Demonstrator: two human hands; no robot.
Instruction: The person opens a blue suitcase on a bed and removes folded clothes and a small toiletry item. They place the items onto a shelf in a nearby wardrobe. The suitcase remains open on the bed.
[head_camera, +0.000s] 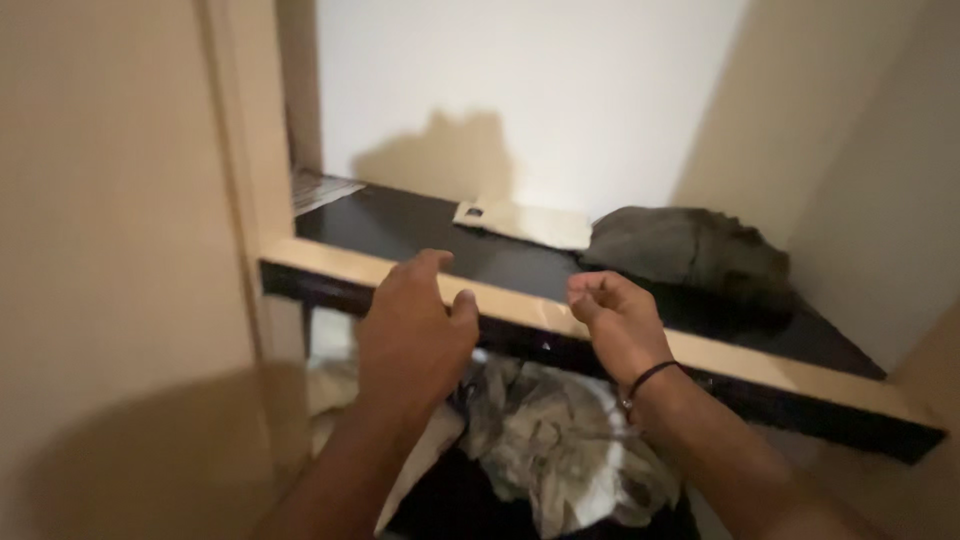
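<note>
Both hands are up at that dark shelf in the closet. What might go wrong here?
1. The left hand rests on the shelf at its front edge; leaning on it might tip or loosen the board.
2. The flat card and the dark folded cloth lie loose on top, so a sweep of the right hand may push them off.
3. Crumpled clothes are piled below; anything that falls could get lost among them.

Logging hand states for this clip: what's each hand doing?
Left hand: open, empty, at the shelf edge.
Right hand: fingers curled, holding nothing visible.
</note>
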